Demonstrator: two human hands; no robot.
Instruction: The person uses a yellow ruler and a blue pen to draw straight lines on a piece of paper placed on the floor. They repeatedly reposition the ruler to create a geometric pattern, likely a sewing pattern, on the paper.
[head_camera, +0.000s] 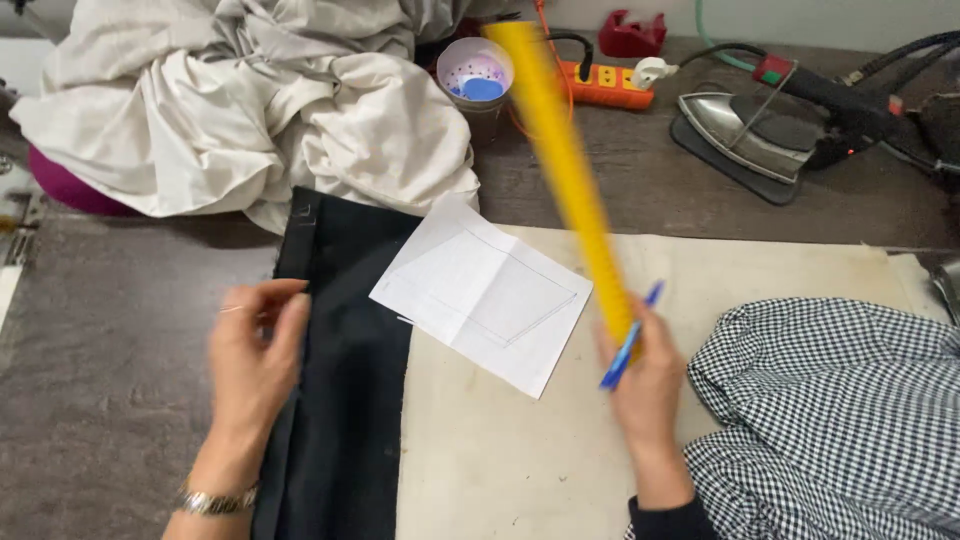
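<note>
Left hand: laid at seven o'clock on the edge of the black fabric, fingers loosely curled, nothing gripped.
Right hand: at five o'clock, fingers closed around a yellow ruler and a blue pen.
Ruler: blurred, slanted up toward twelve o'clock.
Paper pattern: at centre, overlapping the black fabric and the beige pad.
Iron: at two o'clock.
</note>
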